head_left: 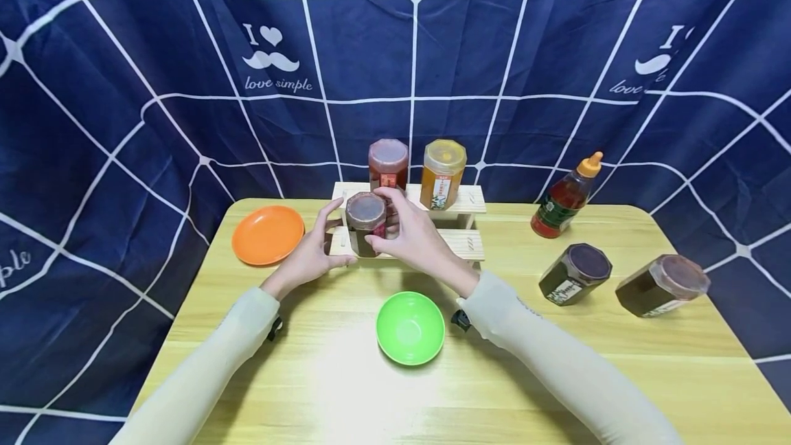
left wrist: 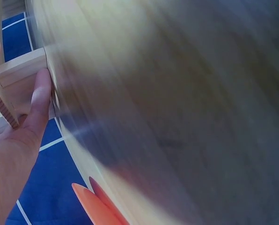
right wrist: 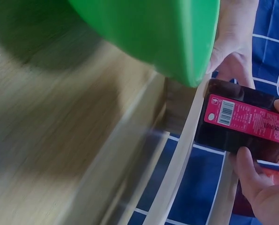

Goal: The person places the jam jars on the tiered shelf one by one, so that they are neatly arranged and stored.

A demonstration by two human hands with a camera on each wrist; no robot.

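Right, a pale wooden table (head_left: 346,390) fills the head view, backed on all sides by a navy cloth (head_left: 154,53) with a white grid and "love simple" printed on it. At the far edge stands a small two-step wooden rack (head_left: 466,242); on its upper step sit a red-filled jar (head_left: 388,163) and an amber jar (head_left: 442,174) with a yellow lid. An orange plate (head_left: 268,233) lies to the left of the rack, a green bowl (head_left: 410,327) sits near the table's middle just in front of the forearms, and off to the right a sauce bottle (head_left: 567,196) with an orange cap leans near two dark jars (head_left: 576,273) lying tilted on the wood. Both long pale sleeves reach forward to the rack's lower step. The right hand (head_left: 417,235) curls its fingers and thumb around a dark jar (head_left: 366,222) with a brownish lid; the right wrist view shows the fingertips (right wrist: 247,164) pressed on its pink label, the jar at the rack's lower step. The left hand (head_left: 312,253) is beside the jar on its left, fingers fairly straight and slightly spread, and the left wrist view shows a finger (left wrist: 39,105) lying against the rack's end piece (left wrist: 18,75). Whether that hand touches the jar itself cannot be told.
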